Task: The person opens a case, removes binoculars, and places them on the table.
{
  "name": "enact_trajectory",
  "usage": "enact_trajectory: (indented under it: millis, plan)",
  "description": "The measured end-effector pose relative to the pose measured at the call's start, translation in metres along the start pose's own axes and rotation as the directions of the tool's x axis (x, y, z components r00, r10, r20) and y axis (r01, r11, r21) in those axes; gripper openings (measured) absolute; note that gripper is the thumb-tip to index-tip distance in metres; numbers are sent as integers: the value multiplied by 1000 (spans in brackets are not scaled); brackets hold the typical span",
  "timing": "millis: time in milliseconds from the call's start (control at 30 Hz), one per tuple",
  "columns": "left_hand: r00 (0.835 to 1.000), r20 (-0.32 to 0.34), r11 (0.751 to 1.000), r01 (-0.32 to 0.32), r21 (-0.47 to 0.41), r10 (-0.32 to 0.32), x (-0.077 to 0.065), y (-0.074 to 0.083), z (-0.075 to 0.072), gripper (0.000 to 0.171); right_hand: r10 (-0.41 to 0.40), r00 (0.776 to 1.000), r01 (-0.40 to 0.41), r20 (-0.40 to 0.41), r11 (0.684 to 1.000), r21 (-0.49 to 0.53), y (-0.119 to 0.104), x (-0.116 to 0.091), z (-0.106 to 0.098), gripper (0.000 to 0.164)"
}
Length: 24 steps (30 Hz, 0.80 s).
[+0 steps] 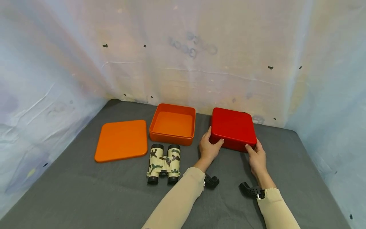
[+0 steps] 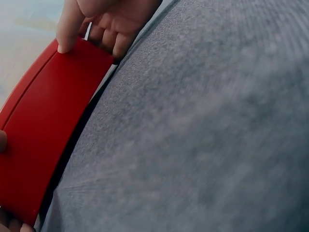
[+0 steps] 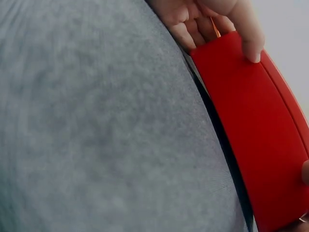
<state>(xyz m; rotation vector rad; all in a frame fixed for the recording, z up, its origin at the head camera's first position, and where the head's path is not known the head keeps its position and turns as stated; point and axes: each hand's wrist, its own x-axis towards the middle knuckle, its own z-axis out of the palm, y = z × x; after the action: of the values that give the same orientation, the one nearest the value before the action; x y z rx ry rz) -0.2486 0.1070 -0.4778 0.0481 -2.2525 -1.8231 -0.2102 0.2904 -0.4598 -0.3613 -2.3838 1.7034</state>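
1. The red box [image 1: 233, 127] was toward the back of the table [image 1: 114, 197], right of centre, with its near corners between two hands.
2. The left hand [image 1: 209, 148] pinched the near left corner, thumb on the front wall and fingers round the side.
3. The right hand [image 1: 257, 157] pinched the near right corner the same way, so the front wall stretched between both thumbs.
4. A dark strip ran beneath the front lower edge; I could not tell whether the box touched the table there.
5. The red box was closed on top, with a seam near its upper edge, and its inside was hidden.
6. To its left, apart from it, the orange box [image 1: 171, 139] stood open, its inner floor in view.
7. The orange lid [image 1: 122, 141] lay flat just left of that box.
8. The camouflage binoculars [image 1: 165, 161] lay in front of the orange box, near the left sleeve [image 1: 177, 203].
9. A pale sheet [image 1: 228, 41] hung behind the table.
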Motion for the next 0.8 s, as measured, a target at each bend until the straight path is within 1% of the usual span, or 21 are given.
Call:
enact_trajectory:
  millis: [167, 300, 500, 667, 800]
  plan:
    - [1000, -14, 1000, 2, 0, -2, 0, 0, 3, 72, -24, 999, 22, -36, 998, -54, 1, 1, -2, 59]
    - [1000, -18, 1000, 6, -24, -6, -1, 1, 5, 71, -35, 997, 28, -63, 994, -102, 1, 2, -3, 56]
    - [999, -54, 998, -5, -57, 2, -1, -1, 5, 69, -45, 997, 36, -63, 989, -142, 1, 3, -3, 54]
    - [998, -60, 997, -9, -72, 5, -1, 0, 3, 70, -58, 995, 43, -78, 982, -184, 1, 3, -4, 53]
    - [998, -68, 996, -18, -89, 12, -2, -1, 2, 69, -47, 998, 37, -51, 983, -178, 0, 2, -5, 57]
